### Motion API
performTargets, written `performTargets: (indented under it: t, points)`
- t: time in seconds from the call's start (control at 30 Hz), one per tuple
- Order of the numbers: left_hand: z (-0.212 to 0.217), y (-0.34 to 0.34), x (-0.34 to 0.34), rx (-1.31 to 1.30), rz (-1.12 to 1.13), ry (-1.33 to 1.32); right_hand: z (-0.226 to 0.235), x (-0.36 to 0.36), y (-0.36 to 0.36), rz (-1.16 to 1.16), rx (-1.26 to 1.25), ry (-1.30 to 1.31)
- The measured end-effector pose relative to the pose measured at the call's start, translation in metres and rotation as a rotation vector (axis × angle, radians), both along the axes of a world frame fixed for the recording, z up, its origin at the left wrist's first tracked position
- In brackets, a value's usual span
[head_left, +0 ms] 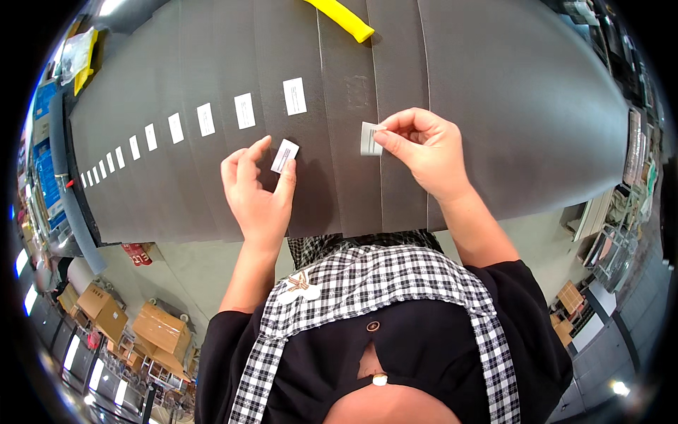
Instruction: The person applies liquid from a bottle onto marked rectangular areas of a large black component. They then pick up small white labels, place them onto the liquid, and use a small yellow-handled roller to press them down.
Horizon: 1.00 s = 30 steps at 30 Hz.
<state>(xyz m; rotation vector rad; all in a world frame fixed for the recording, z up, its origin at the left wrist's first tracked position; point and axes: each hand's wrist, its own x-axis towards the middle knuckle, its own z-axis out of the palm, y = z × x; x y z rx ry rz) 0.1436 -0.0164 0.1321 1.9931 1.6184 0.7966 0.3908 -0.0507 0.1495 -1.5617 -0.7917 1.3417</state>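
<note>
My left hand (256, 189) is over the dark brown table surface with its thumb on the lower end of a small white printed label (284, 152). Its index finger is bent beside the label's far edge, a little apart from it. To the right, my right hand (426, 152) pinches the corner of another pale printed label (369, 140) between thumb and forefinger. That one looks slightly greyer and hangs just over the surface. Beyond my left hand, a white label (294, 96) lies flat, first of a long row running off to the left.
A yellow strap-like or tubular thing (346, 20) lies at the far side of the table (508, 106). A grey padded tube (74, 205) runs along the left end. Cardboard boxes (161, 328) stand on the floor at the lower left. Shelving with goods (611, 247) is at the right.
</note>
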Motion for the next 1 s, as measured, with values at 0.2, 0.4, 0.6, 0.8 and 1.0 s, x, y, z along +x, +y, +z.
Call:
performTargets:
  t: [0.2,0.4,0.6,0.8,1.0]
  points:
    - [0.021,-0.008,0.039,-0.583,-0.312,-0.474,0.013,0.0,-0.015,0.056,0.09,0.183]
    - [0.003,-0.012,0.054,-0.697,-0.177,-0.593,0.01,0.003,-0.004,0.124,0.031,0.089]
    - [-0.002,-0.004,0.063,-0.698,-0.139,-0.551,0.009,0.019,0.022,0.295,0.118,-0.311]
    - [0.009,0.01,0.076,-0.945,-0.009,-0.636,-0.007,0.031,0.046,0.338,0.412,-0.587]
    - [0.007,0.008,0.081,-0.968,-0.006,-0.61,-0.028,0.035,0.06,0.263,0.375,-0.707]
